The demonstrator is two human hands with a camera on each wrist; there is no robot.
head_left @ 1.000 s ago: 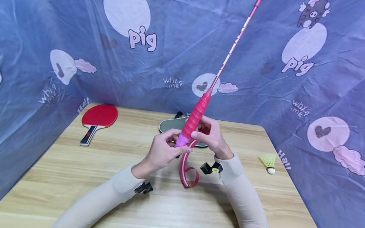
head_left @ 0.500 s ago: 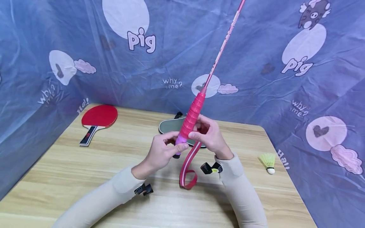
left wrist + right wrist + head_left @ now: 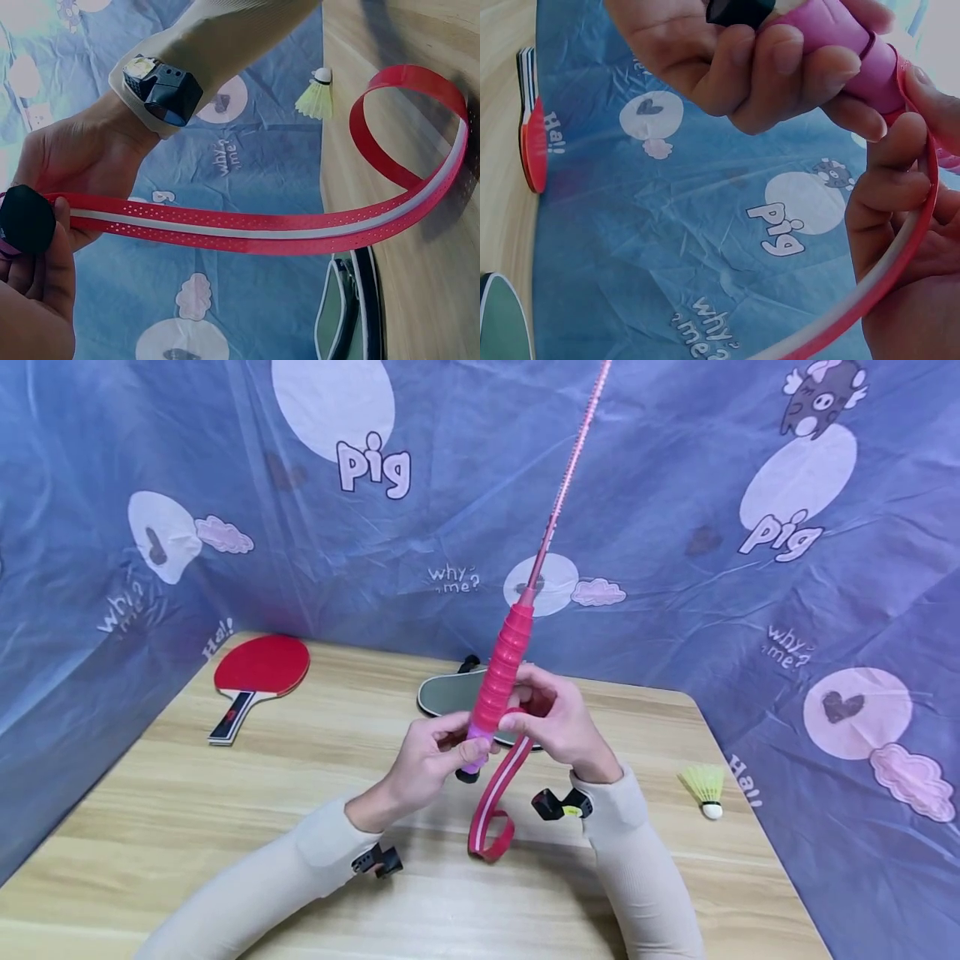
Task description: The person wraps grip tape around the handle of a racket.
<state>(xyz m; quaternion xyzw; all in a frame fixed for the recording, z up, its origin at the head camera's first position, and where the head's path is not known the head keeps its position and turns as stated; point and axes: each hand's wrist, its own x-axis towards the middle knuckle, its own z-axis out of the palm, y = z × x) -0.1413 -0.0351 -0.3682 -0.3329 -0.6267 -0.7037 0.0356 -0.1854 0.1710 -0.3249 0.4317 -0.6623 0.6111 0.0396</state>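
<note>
The left hand (image 3: 431,758) grips the butt end of the racket (image 3: 502,681), fingers curled round the purple bare part of the handle just above the black end cap (image 3: 25,220). The racket stands nearly upright over the middle of the table (image 3: 225,810), tilted slightly to the right, its thin shaft running up out of the head view. The right hand (image 3: 558,722) sits just beside the handle on its right side and pinches the tape (image 3: 495,806), a red strip with a white stripe, where it leaves the wrapped pink grip. From there the tape hangs down between the 2 wrists and its free end curls in a loop touching the table. On the table behind the hands lies a dark green case (image 3: 450,692), partly hidden by them. A red paddle (image 3: 258,672) lies well apart at the far left, and a yellow shuttlecock (image 3: 705,787) stands near the right edge. A blue printed cloth (image 3: 675,568) walls the table on 3 sides.
</note>
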